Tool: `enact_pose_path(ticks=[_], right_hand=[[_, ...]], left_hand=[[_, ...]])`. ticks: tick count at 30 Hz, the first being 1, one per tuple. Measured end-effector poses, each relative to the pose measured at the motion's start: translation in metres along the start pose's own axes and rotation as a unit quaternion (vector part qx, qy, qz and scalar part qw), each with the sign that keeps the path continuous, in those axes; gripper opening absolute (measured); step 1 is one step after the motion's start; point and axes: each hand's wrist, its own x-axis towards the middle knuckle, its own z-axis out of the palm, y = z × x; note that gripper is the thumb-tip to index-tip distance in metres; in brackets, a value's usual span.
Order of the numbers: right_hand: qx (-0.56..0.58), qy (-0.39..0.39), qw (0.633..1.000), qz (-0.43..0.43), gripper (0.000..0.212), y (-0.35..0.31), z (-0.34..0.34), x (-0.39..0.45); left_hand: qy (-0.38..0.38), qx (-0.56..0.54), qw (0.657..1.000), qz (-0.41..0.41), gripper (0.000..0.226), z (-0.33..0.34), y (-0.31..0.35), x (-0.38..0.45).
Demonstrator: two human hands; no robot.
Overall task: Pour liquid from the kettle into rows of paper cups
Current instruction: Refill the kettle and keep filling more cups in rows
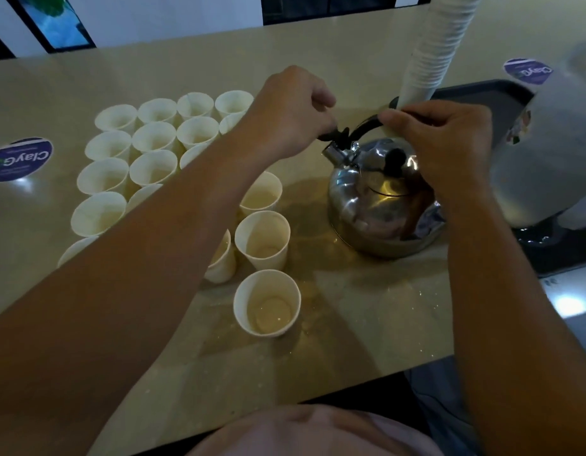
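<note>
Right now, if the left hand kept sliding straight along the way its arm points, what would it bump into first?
Probably the tall stack of paper cups beyond the kettle. The left hand already grips the front of the kettle's black handle, pointing up and right; depth is hard to judge, so it might pass beside the stack.

Cups left, kettle right
We see paper cups [153,159] in rows on the counter [367,324], left of the kettle [377,205].
</note>
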Motion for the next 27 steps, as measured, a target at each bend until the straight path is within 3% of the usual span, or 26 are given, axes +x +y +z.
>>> enact_pose_path(ticks=[12,20,27], right_hand=[[-0.051,-0.156,0.981,-0.105,0.015,-0.065,-0.014,-0.012],[-0.087,-0.249,0.954,-0.139,0.028,-0.083,-0.007,-0.021],[-0.121,-0.290,0.936,-0.159,0.026,-0.096,0.002,-0.024]], left_hand=[[-0.029,0.011,1.000,0.002,0.006,-0.045,0.017,-0.033],[-0.155,0.048,0.985,-0.060,0.010,-0.061,0.012,-0.052],[-0.191,0.015,0.978,-0.087,0.004,-0.066,0.006,-0.061]])
